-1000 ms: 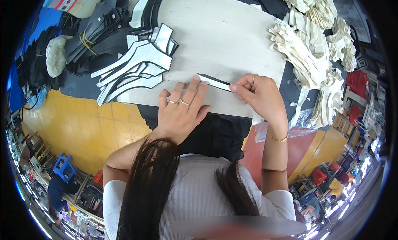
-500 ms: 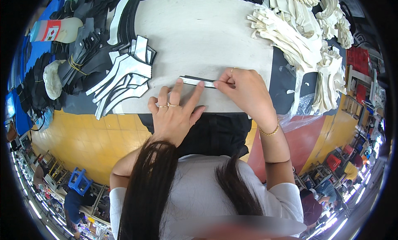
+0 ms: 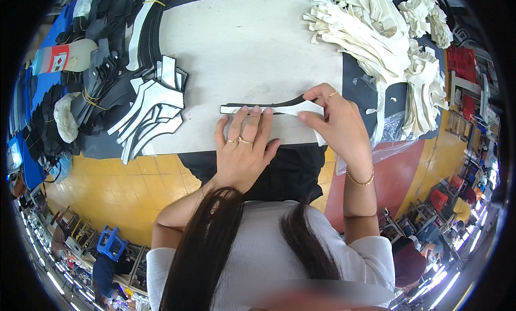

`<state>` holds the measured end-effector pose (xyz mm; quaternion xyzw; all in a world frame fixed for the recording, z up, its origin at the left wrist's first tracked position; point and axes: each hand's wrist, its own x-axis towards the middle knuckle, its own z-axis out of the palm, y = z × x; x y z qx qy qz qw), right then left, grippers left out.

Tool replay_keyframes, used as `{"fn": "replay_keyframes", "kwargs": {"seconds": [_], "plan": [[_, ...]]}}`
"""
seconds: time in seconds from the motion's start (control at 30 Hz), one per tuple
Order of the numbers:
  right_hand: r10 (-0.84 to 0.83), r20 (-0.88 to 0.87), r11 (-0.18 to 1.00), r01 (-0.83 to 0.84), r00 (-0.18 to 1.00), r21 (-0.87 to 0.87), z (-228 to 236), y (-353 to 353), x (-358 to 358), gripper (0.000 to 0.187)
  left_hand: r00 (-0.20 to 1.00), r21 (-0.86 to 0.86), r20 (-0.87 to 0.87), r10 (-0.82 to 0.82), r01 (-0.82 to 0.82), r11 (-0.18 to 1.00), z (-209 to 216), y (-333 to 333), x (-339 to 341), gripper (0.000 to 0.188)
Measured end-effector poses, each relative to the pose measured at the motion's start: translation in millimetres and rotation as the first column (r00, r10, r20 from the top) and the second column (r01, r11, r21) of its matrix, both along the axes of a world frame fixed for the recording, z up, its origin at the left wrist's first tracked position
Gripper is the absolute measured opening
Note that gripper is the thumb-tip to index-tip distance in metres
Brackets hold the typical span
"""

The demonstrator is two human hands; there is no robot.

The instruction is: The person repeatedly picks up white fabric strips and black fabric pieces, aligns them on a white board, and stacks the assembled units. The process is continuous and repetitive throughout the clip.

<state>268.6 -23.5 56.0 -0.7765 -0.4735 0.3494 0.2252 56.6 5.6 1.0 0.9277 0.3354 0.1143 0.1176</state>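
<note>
A narrow white piece of sheet material (image 3: 308, 108) with black along its edge lies crosswise near the front of a pale board (image 3: 236, 47). It flares out at its right end. My left hand (image 3: 244, 147) has its fingers stretched out, their tips pressing on the narrow part. Thumb and fingers of my right hand (image 3: 344, 123) pinch the flared end, hiding some of it. To the left of my hands, similar white and black cut pieces (image 3: 161, 98) lie overlapped in a loose pile on the board's edge.
Rubber-banded black pieces (image 3: 99, 77) and a bottle with a red label (image 3: 72, 56) are at the left. A stack of long curved dark strips (image 3: 148, 39) stands behind the pile. Bundles of cream fabric strips (image 3: 371, 42) and a clear plastic bag (image 3: 395, 128) occupy the right side.
My right hand has moved right, from the strip's narrow part to its flared end, now in view. My left hand has shifted right, its fingers closer together on the strip.
</note>
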Motion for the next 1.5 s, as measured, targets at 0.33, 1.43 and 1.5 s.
{"fn": "replay_keyframes", "kwargs": {"seconds": [0.33, 1.43, 1.5], "plan": [[-0.215, -0.149, 0.976, 0.218, 0.965, 0.003, -10.4, -17.6, 5.1, 0.033, 0.995, 0.092, -0.094, -0.011, 0.019, 0.996, 0.3, -0.9, 1.7, 0.059], [-0.231, 0.022, 0.972, 0.230, 0.973, 0.058, -18.4, -48.0, 1.6, 0.032, 0.992, 0.096, -0.023, -0.125, 0.126, 0.987, -14.1, -20.4, 47.8, 0.062], [-0.199, 0.231, 0.980, 0.188, 0.952, 0.066, -20.5, -53.2, -0.8, 0.032, 0.991, 0.087, -0.046, -0.125, 0.129, 0.988, -13.9, -22.5, 48.9, 0.065]]}}
